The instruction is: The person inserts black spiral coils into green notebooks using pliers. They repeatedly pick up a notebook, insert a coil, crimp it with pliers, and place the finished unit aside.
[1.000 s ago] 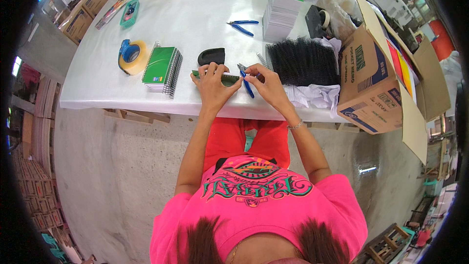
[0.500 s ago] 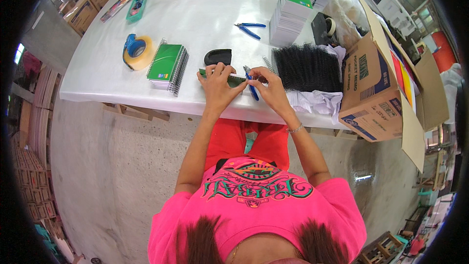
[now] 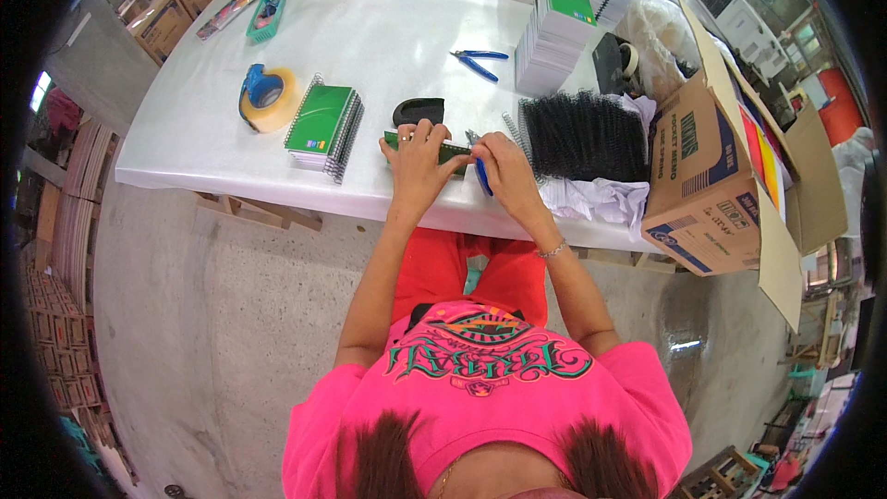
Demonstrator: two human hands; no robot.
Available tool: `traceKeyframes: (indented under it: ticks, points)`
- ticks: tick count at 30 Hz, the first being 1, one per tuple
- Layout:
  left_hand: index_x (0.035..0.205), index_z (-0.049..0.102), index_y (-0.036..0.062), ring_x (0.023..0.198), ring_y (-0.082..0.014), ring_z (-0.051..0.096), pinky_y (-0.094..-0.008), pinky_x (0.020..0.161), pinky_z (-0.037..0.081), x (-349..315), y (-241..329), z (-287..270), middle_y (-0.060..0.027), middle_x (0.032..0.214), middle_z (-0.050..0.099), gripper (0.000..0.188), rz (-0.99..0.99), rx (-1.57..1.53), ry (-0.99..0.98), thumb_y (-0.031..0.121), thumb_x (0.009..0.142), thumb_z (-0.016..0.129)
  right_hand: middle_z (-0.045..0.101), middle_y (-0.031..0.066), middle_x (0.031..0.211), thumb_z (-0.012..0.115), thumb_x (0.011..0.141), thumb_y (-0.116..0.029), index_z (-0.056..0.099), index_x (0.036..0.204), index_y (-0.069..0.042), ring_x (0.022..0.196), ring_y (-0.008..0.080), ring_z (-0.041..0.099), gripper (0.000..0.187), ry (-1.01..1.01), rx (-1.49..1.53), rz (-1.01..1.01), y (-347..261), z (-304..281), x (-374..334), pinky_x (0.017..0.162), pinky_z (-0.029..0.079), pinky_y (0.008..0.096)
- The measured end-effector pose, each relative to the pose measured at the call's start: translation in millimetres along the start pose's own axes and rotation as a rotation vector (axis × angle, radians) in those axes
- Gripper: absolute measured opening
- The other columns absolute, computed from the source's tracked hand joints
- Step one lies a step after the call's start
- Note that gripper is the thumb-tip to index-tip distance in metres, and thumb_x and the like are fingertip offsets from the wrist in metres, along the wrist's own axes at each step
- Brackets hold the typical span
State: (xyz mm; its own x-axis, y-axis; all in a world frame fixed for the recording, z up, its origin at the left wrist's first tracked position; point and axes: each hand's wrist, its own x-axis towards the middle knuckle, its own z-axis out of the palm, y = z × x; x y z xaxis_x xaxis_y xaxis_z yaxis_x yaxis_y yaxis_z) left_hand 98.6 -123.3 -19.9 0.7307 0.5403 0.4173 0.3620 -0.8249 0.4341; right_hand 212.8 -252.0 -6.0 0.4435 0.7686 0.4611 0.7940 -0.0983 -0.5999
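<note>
The left hand (image 3: 420, 164) grips a green notebook (image 3: 453, 164) between bent fingers and thumb near the white tabletop (image 3: 185, 150) edge; the right hand (image 3: 508, 174), closed around blue pliers (image 3: 482, 178), holds them at its right end. Black coils (image 3: 584, 137) lie rightward, spiral notebooks (image 3: 320, 120) leftward.

Tabletop (image 3: 397, 46) opens between notebook stack (image 3: 319, 120) and left hand (image 3: 420, 162); black coils (image 3: 584, 136) block rightward

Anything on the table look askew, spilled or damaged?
I see no spill or damage. One untidy spot: crumpled white sheeting at the near edge of the black coils, right of the right hand. Its loose folds contrast with the tall green-topped stack.
</note>
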Motion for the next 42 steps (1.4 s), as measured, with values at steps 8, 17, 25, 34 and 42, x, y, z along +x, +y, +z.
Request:
traceKeyframes:
  ticks: [8,17,25,34,42]
  points:
    - [0.107,0.057,0.0132,0.112,-0.0294,0.046,-0.0713,0.096,0.028,-2.7,-2.0,-6.8,-0.0031,0.106,0.051,0.037,0.026,0.027,-0.066,0.044,0.088,0.065,0.060,0.0156,0.099,0.055,0.096,-0.015,0.055,0.100,-0.003,0.092,0.0361,0.056,0.013,0.004,-0.114,-0.067,1.3,6.2,-1.0,0.078,0.041,0.0463]
    - [0.112,0.057,0.0129,0.116,-0.0284,0.045,-0.0707,0.096,0.028,-7.2,-3.3,-6.7,-0.0036,0.109,0.051,0.032,0.032,0.011,-0.067,0.039,0.093,0.060,0.058,0.0151,0.098,0.054,0.096,-0.013,0.056,0.101,-0.003,0.091,0.0361,0.056,0.011,-0.016,-0.124,-0.062,-1.0,12.2,0.2,0.078,0.042,0.0462]
    - [0.114,0.057,0.0130,0.117,-0.0288,0.044,-0.0700,0.099,0.027,-6.7,-3.8,-11.7,-0.0041,0.111,0.051,0.029,0.030,-0.012,-0.125,0.033,0.093,0.060,0.057,0.0144,0.096,0.055,0.095,-0.012,0.057,0.100,-0.003,0.089,0.0351,0.056,0.010,0.029,-0.144,-0.058,-13.0,9.6,0.9,0.077,0.041,0.0457]
    - [0.118,0.054,0.0140,0.120,-0.0288,0.043,-0.0687,0.102,0.025,-9.8,-5.8,-16.6,-0.0056,0.120,0.050,0.028,0.010,-0.149,-0.112,0.022,0.092,0.060,0.058,0.0160,0.094,0.058,0.094,-0.019,0.058,0.097,-0.003,0.088,0.0354,0.057,0.016,-0.002,-0.144,-0.032,-17.3,8.3,5.6,0.076,0.042,0.0453]
    - [0.117,0.053,0.0103,0.116,-0.0306,0.047,-0.0442,0.098,0.042,-13.0,-8.5,-18.8,-0.0136,0.120,0.047,0.053,-0.072,-0.432,0.394,0.018,0.074,0.083,0.060,0.0200,0.094,0.056,0.096,-0.023,0.067,0.097,0.001,0.090,0.0383,0.059,0.026,-0.289,0.097,-0.014,-11.3,-6.2,18.1,0.084,0.046,0.0434]
